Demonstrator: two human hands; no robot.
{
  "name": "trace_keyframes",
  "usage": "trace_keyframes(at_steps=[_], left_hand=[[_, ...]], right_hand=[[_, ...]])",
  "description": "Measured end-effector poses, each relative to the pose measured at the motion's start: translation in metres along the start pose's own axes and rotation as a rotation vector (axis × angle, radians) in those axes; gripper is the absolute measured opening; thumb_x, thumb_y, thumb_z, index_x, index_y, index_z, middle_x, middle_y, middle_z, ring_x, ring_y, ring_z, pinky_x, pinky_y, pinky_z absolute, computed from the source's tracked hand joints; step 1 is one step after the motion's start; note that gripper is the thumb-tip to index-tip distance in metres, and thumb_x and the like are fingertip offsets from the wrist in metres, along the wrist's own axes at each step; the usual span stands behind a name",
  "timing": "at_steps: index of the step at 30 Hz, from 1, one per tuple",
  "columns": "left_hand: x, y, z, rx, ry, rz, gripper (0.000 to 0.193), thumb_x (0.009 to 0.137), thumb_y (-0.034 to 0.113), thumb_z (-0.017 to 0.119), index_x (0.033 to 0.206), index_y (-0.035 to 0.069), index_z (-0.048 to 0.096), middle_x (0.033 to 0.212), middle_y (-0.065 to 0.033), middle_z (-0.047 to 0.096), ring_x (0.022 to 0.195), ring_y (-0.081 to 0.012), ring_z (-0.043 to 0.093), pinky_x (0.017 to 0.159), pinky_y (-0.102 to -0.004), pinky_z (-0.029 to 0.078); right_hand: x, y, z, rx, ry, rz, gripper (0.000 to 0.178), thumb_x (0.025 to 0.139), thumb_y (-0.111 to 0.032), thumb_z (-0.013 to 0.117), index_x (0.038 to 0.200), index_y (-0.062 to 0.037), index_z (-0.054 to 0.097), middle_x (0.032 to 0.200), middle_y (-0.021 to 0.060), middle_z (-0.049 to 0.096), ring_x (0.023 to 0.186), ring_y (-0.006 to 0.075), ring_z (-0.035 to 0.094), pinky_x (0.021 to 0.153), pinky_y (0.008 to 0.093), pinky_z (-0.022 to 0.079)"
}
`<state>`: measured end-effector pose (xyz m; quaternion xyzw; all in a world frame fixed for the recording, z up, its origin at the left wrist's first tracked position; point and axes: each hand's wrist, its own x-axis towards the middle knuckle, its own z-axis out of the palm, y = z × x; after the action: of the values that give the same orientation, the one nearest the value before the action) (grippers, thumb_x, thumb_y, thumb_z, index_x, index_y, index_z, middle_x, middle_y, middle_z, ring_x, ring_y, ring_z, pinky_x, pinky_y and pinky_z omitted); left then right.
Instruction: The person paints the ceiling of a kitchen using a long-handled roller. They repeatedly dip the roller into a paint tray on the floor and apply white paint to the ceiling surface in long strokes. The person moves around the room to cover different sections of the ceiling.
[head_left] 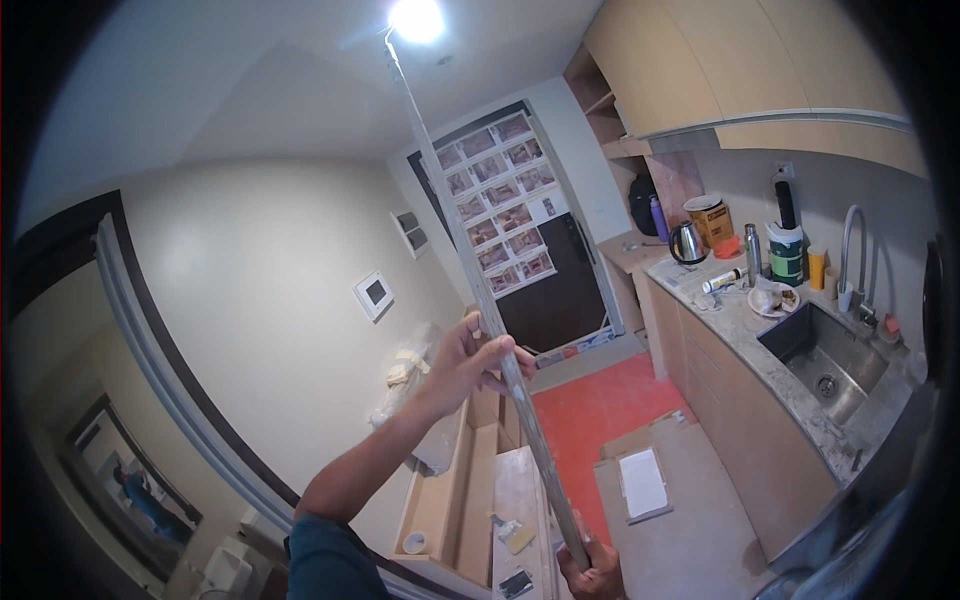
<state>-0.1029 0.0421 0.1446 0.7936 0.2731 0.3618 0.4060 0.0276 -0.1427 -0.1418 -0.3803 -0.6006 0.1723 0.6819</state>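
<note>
A long, pale, paint-smeared pole (460,240) rises at a slant from the lower middle toward the ceiling. At its upper end a thin bent rod, like a paint roller frame, meets the glare of the ceiling light (417,18); its tip cannot be made out. My left hand (478,362) is closed around the middle of the pole, thumb across the front. Lower down, my right hand (597,573) wraps around the pole near its bottom end. Beneath the pole, a brush (513,533) with a wide head lies on a pale board (517,470).
At right, a stone counter (690,283) holds a kettle (688,243), tubs, bottles and a sink (825,365). Wooden cabinets (700,60) hang above it. A dark door (560,280) covered with printed sheets stands ahead. Cardboard (690,490) covers part of the red floor (600,400). A tape roll (415,542) sits at lower left.
</note>
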Motion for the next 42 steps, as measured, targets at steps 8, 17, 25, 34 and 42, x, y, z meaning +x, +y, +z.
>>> trace_keyframes(at_steps=[8, 17, 25, 34, 42], left_hand=[[0.057, -0.016, -0.047, 0.062, 0.138, -0.005, 0.039, 0.097, 0.035, 0.061, 0.11, 0.001, 0.048, 0.099, -0.0205, 0.071, 0.088, -0.0276, 0.073, 0.066, -0.0348, 0.062], [0.136, -0.046, -0.118, 0.062, 0.223, -0.061, 0.033, 0.097, 0.038, 0.057, 0.105, 0.007, 0.05, 0.1, -0.0153, 0.071, 0.084, -0.0226, 0.073, 0.061, -0.0299, 0.057], [0.218, -0.087, -0.186, 0.037, 0.286, -0.078, 0.04, 0.093, 0.036, 0.056, 0.118, 0.005, 0.054, 0.101, -0.0124, 0.071, 0.081, -0.0179, 0.072, 0.057, -0.0254, 0.05], [0.294, -0.115, -0.233, -0.016, 0.361, -0.035, 0.041, 0.09, 0.032, 0.058, 0.119, 0.003, 0.056, 0.106, -0.0158, 0.07, 0.081, -0.02, 0.071, 0.062, -0.0288, 0.055], [0.304, -0.125, -0.238, -0.086, 0.344, -0.023, 0.044, 0.09, 0.033, 0.061, 0.117, -0.001, 0.055, 0.102, -0.0174, 0.069, 0.079, -0.0239, 0.072, 0.061, -0.0295, 0.058]], right_hand=[[0.078, -0.004, 0.021, 0.078, -0.101, 0.125, 0.063, 0.089, -0.007, 0.063, 0.147, -0.0017, 0.041, 0.066, 0.0119, 0.056, 0.056, 0.0156, 0.055, 0.056, 0.0324, 0.048], [0.17, 0.027, 0.086, 0.185, -0.062, 0.157, 0.063, 0.089, -0.008, 0.06, 0.149, -0.0035, 0.04, 0.061, 0.0113, 0.051, 0.052, 0.0157, 0.053, 0.052, 0.0338, 0.045], [0.26, 0.072, 0.136, 0.178, -0.087, 0.15, 0.062, 0.093, -0.01, 0.057, 0.151, -0.0032, 0.036, 0.067, 0.0039, 0.052, 0.058, 0.0075, 0.048, 0.054, 0.0267, 0.045], [0.342, 0.099, 0.162, 0.172, -0.019, 0.031, 0.062, 0.093, -0.011, 0.057, 0.151, -0.0028, 0.036, 0.106, 0.014, 0.067, 0.073, 0.0102, 0.058, 0.07, 0.0287, 0.052], [0.351, 0.098, 0.149, 0.153, -0.059, 0.092, 0.061, 0.092, -0.012, 0.058, 0.149, -0.0016, 0.038, 0.094, 0.0178, 0.067, 0.071, 0.0164, 0.062, 0.068, 0.0321, 0.052]])
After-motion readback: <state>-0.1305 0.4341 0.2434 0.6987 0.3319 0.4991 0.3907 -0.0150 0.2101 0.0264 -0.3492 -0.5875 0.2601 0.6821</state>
